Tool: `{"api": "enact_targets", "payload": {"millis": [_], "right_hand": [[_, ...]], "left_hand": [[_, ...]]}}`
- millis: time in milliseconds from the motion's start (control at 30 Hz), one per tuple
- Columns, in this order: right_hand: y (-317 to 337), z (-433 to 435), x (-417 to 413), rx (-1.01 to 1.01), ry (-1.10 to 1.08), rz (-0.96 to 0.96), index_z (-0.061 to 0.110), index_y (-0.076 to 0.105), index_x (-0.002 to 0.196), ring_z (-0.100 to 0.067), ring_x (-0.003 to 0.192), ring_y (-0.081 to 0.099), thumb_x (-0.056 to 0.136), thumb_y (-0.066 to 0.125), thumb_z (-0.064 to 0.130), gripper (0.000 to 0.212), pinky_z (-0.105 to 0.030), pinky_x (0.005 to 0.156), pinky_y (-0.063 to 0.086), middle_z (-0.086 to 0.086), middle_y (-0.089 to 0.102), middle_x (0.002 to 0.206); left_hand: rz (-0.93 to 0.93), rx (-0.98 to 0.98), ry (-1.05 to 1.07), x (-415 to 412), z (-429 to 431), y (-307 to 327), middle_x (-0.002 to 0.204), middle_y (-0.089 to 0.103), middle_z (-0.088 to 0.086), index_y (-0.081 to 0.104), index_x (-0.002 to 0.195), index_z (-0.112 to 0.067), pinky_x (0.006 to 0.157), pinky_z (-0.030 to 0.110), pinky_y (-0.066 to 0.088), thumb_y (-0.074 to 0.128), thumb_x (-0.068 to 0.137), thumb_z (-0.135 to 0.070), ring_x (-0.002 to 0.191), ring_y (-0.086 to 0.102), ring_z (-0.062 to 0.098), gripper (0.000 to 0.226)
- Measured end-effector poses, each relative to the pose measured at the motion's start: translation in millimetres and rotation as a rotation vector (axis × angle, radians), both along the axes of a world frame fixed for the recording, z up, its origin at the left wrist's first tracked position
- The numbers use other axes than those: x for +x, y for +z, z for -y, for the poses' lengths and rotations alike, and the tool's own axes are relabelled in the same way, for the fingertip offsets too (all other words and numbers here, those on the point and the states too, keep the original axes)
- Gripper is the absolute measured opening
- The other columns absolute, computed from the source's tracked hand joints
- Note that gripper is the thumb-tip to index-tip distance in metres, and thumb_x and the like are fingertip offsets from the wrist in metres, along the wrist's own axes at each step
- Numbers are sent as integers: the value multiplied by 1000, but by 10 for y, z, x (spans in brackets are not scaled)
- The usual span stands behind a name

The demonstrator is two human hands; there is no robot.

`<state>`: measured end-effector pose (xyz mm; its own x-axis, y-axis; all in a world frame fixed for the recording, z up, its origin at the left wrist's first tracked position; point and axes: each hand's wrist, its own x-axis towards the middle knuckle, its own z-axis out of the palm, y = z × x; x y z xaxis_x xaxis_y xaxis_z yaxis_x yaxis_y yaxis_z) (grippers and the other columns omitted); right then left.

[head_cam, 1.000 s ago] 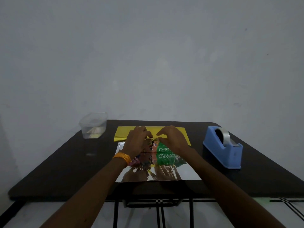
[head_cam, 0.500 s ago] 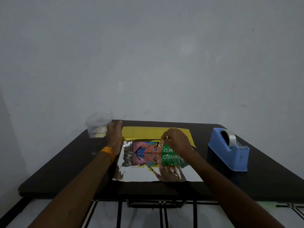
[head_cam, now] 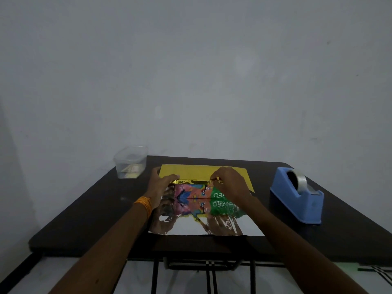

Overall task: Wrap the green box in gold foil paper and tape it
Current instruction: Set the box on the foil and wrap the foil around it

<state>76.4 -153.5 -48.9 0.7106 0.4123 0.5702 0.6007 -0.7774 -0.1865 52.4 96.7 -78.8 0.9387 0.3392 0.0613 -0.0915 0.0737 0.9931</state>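
Silver, mirror-bright, the inner face of the gold foil paper (head_cam: 212,229) lies flat at the near edge of the dark worktop (head_cam: 84,219) and reflects the forearms above it. An orange band (head_cam: 144,205) circles the left wrist. Farther in, mid-worktop, the green box (head_cam: 197,193) rests on the sheet, its printed side facing the near edge and doubled in the foil. The left hand (head_cam: 161,187) is at the box's left end, with fairly straight fingers laid on the gold fold along the box's far top edge. The right hand (head_cam: 229,183) sits over the box's right part, thumb and fingertips pinching that same folded edge. Beyond them the sheet's gold face runs toward the far edge. A blue tape dispenser (head_cam: 297,200) stands near the right edge, and a clear plastic tub (head_cam: 130,165) stands at the far left corner.
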Motion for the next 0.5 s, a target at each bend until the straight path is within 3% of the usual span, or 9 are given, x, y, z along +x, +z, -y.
{"api": "enact_targets", "payload": {"millis": [100,167,267,367,500], "right_hand": [[14,-1,7,-1,3,-6,21,76,103,-19,100,61,92,66,23,15,-33,79,47,2,71,107],[26,0,0,-6,1,-3,20,76,103,-19,100,62,91,67,24,15,-33,79,49,2,72,106],[39,-3,-7,-25,2,12,21,76,102,-20,101,62,90,67,24,14,-34,78,50,2,72,105],[35,-6,-23,-30,-6,21,22,76,102,-20,102,61,91,67,24,14,-35,79,50,2,71,105],[4,-8,-38,-14,-8,16,21,75,103,-20,105,59,92,66,23,14,-35,80,47,2,70,106]], "left_hand": [[21,0,-1,16,-11,13,134,49,-1,33,144,-19,101,52,49,80,80,-16,118,55,29,79],[27,18,-5,24,0,10,143,39,1,28,150,-21,103,51,46,78,81,-15,125,48,30,86],[22,16,-11,14,10,14,136,40,2,28,151,-23,99,46,49,75,85,-14,121,49,28,81],[8,49,-7,23,-8,1,149,37,7,34,147,-27,102,51,47,77,83,-19,129,47,31,78],[131,200,153,-26,44,33,147,43,7,44,143,-20,99,39,46,71,88,-25,130,46,24,62]]}}
